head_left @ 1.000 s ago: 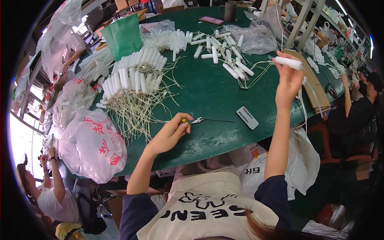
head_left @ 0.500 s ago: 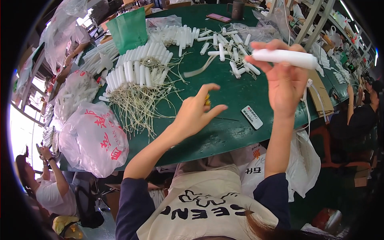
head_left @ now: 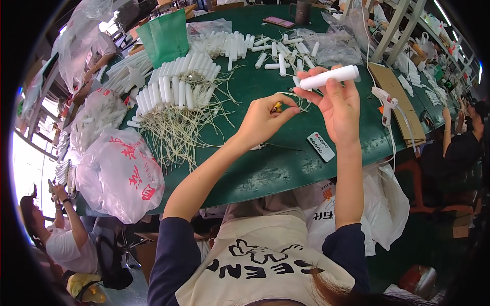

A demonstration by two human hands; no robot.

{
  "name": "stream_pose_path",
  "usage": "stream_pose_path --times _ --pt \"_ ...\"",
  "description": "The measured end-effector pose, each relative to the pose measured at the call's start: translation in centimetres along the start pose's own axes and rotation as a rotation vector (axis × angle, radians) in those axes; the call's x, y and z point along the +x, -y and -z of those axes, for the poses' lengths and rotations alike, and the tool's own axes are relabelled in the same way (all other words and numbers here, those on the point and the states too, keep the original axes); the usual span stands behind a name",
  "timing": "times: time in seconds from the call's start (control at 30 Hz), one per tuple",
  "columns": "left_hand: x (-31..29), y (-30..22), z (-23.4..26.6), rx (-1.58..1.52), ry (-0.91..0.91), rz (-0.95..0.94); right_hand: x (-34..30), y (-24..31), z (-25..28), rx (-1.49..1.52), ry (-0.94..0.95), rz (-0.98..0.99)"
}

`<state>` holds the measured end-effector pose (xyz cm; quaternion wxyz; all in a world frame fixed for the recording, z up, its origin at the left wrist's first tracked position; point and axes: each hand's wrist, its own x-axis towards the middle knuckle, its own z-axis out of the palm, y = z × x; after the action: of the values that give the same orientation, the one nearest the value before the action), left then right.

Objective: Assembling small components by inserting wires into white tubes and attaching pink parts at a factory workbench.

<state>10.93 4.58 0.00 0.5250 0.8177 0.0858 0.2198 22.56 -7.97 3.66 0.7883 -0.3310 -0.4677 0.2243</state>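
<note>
My right hand (head_left: 339, 109) grips a smooth white tube (head_left: 329, 77) between thumb and fingers, held tilted above the table. Beside it, my left hand (head_left: 268, 117) is closed, its thumb and index finger drawn together close to thin pale wires (head_left: 302, 103) below the tube. A small yellow-and-black piece (head_left: 277, 107) shows within the left fingers; its kind is not clear. Loose white tubes with wires (head_left: 282, 65) lie scattered beyond my hands. To the left, rows of white tubes (head_left: 166, 91) are stacked, their pale wires (head_left: 176, 135) trailing toward me.
A white remote control (head_left: 321, 147) lies on the green table (head_left: 255, 176). On the right a white glue gun (head_left: 384, 102) rests by a cardboard sheet (head_left: 400, 99). A plastic bag (head_left: 120, 173) bulges at the left edge; a phone (head_left: 279, 22) and dark mug (head_left: 303, 13) stand far back.
My right hand has moved left and tipped the tube's right end up. My left hand has moved up and right toward it, and its thumb and index finger have closed together.
</note>
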Motion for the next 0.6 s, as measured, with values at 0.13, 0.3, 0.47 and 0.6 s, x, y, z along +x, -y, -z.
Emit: stream_pose_path --times 0.13,0.3,0.47,0.6 --pt "-0.6 0.5 0.1 0.004 -0.195 -0.027 -0.4 -0.4 -0.2 -0.005 -0.028 -0.020" --pt "-1.2 -0.1 1.3 0.001 -0.230 -0.088 -1.0 -0.4 -0.3 -0.147 -0.039 -0.044" --pt "-0.9 -1.0 2.1 0.083 -0.065 -0.013 -1.2 0.0 -0.9 -0.187 -0.012 -0.061" --pt "-0.7 -0.2 1.9 0.030 0.016 0.042 -1.5 0.1 -0.9 -0.181 0.087 -0.055"
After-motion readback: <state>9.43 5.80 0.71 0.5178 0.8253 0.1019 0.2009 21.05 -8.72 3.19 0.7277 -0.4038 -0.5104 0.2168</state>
